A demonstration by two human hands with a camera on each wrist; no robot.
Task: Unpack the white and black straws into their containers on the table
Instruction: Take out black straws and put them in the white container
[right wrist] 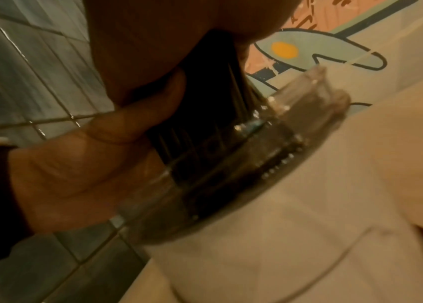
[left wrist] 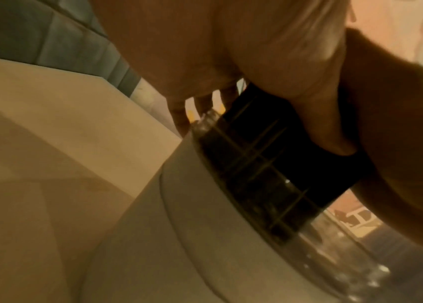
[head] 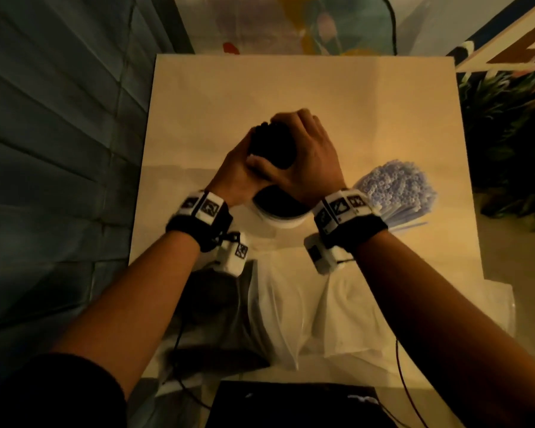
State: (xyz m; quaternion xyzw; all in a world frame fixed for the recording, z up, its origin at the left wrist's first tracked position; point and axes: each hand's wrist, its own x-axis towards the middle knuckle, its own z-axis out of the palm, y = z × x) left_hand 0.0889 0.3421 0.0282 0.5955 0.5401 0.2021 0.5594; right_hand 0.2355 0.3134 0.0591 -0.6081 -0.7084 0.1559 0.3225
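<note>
Two hands, the left hand (head: 238, 168) and right hand (head: 303, 156), wrap curled fingers around one upright bundle of black plastic straws (head: 272, 146), thumbs overlapping, forearms converging. The bundle's lower end stands in a round white container with a clear rim (head: 286, 222) on the beige counter (head: 291, 88). White straws (head: 396, 193) stand beside the right wrist.

Blk wristbands (head: 198, 230), white tagged cams.

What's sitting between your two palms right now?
The bundle of black straws, clasped by left hand and right hand; head view shows it.
</note>
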